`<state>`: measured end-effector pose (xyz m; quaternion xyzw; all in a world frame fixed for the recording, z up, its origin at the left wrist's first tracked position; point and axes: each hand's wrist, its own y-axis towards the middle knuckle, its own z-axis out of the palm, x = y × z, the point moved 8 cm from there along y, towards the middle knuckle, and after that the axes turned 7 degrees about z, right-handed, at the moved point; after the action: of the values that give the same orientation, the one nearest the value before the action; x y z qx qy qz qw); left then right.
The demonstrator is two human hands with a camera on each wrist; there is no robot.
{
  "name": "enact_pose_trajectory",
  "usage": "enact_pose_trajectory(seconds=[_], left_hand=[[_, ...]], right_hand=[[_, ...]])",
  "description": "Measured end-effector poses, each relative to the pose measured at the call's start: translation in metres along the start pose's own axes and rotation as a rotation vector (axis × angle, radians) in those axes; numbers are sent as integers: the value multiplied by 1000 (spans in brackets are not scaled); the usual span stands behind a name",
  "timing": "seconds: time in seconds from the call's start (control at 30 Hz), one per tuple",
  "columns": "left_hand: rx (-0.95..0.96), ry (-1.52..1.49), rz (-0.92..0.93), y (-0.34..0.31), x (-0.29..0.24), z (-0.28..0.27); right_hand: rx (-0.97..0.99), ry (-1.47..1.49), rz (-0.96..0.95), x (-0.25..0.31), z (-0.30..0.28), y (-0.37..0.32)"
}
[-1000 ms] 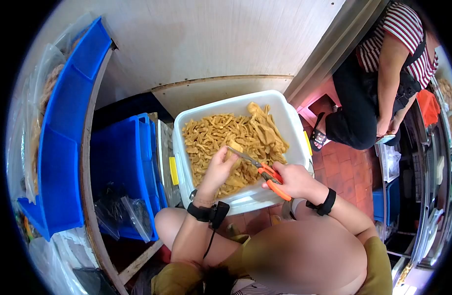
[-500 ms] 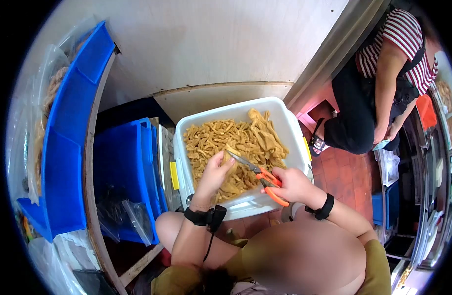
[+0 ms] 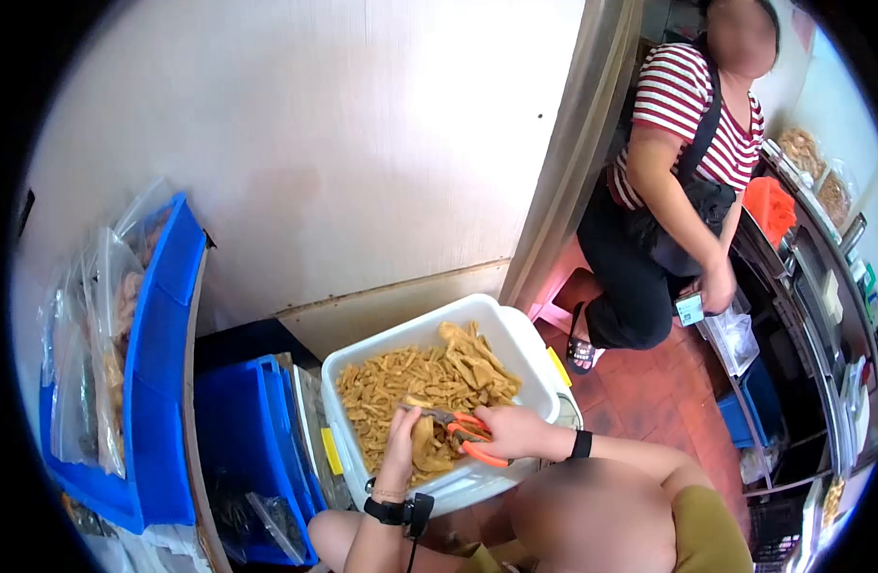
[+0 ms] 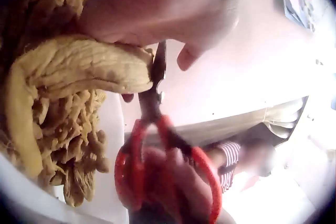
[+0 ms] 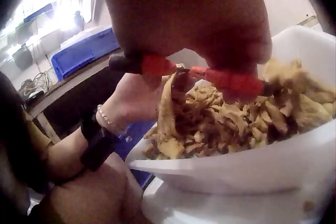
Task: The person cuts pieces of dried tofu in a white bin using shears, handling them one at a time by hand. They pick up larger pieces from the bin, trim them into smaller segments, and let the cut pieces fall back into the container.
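Note:
Over a white plastic tub (image 3: 546, 393), my left hand (image 3: 397, 451) pinches a long, wrinkled, tan-yellow strip of food (image 4: 86, 69) that hangs down in a bend. My right hand (image 3: 517, 435) grips orange-handled scissors (image 4: 160, 111) by their loops. In the left wrist view the dark blades lie across the strip's end, right by the left fingers. Many small cut pieces (image 3: 377, 382) fill the tub's left and middle. Larger uncut pieces (image 3: 477, 358) are heaped at its far right. The right wrist view shows the strip dangling below the left hand.
Left of the tub stand a blue bin (image 3: 243, 420) and a blue shelf tray (image 3: 162, 382) with plastic bags. A pale wall panel (image 3: 363, 143) rises behind. Another person in a striped top (image 3: 683, 115) sits at the right holding a phone (image 3: 688, 309), beside loaded shelves.
The head view has tilted up, so the tub sits lower and more of the other person shows. My hands stay together over the tub, the scissors still at the strip in the left fingers.

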<state>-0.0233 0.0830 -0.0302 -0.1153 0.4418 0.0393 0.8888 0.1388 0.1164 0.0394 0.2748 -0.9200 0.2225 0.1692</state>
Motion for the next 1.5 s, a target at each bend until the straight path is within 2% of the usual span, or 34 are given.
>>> enact_pose_trajectory(seconds=[0.1, 0.13, 0.23, 0.27, 0.3, 0.33, 0.37, 0.4, 0.47, 0.5, 0.53, 0.57, 0.6, 0.63, 0.7, 0.73, 0.9, 0.93, 0.97, 1.03, 1.07, 1.23, 1.37, 1.43, 1.47, 1.5], left_hand=[[-64, 149, 89, 3, -4, -5], [-26, 253, 74, 3, -6, -5], [-35, 256, 64, 3, -9, -3], [-60, 290, 85, 4, -9, -5], [-73, 265, 71, 5, -5, -11], [-52, 321, 125, 5, -10, -8], [-38, 380, 178, 3, -16, -6], [-36, 386, 172, 4, -12, -11], [-37, 407, 161, 7, -9, -14], [-30, 400, 158, 6, -11, -13], [-39, 375, 149, 8, -13, -12], [-39, 350, 125, 5, -12, -11], [-36, 356, 134, 6, -14, -11], [-29, 376, 151, 7, -16, -10], [-24, 405, 153, 2, -19, -7], [-41, 398, 127, 0, -20, -6], [-43, 386, 93, 3, -14, -11], [-52, 384, 91, 3, -13, -12], [-60, 377, 93, 4, -13, -12], [-58, 356, 83, 4, -9, -12], [-62, 389, 84, 5, -8, -13], [-52, 382, 100, 5, -10, -12], [-55, 374, 111, 5, -10, -10], [-50, 335, 81, 5, -9, -8], [-52, 335, 81, 5, -9, -9], [-46, 356, 91, 6, -10, -9]], right_hand=[[89, 50, -11, 5, 4, 6], [138, 105, -18, 11, 0, 3], [118, 120, -68, 5, -5, 8], [28, 60, -62, 2, -20, 9], [-166, 5, -110, 10, -51, 1], [-305, 75, -170, 25, -87, -13], [-343, 305, -251, 43, -116, -30], [-228, 598, -287, 66, -143, -54], [-29, 1248, -485, 100, -174, -97], [114, 1457, -541, 120, -186, -120], [85, 1758, -460, 131, -190, -135], [123, 1666, -778, 146, -198, -145], [-4, 1642, -740, 157, -204, -155], [-11, 1639, -752, 149, -202, -164], [-64, 1400, -445, 125, -187, -163], [-69, 1407, -443, 124, -188, -162], [287, 1849, -710, 161, -200, -146], [316, 1811, -884, 156, -192, -145], [309, 1818, -868, 156, -193, -155], [136, 1913, -237, 137, -183, -157], [132, 1909, -238, 136, -182, -153], [334, 1871, -1163, 154, -197, -139], [393, 1914, -1089, 157, -196, -138], [163, 1692, -1183, 154, -202, -148], [166, 1693, -1183, 156, -201, -156], [150, 1821, -978, 152, -194, -157]])
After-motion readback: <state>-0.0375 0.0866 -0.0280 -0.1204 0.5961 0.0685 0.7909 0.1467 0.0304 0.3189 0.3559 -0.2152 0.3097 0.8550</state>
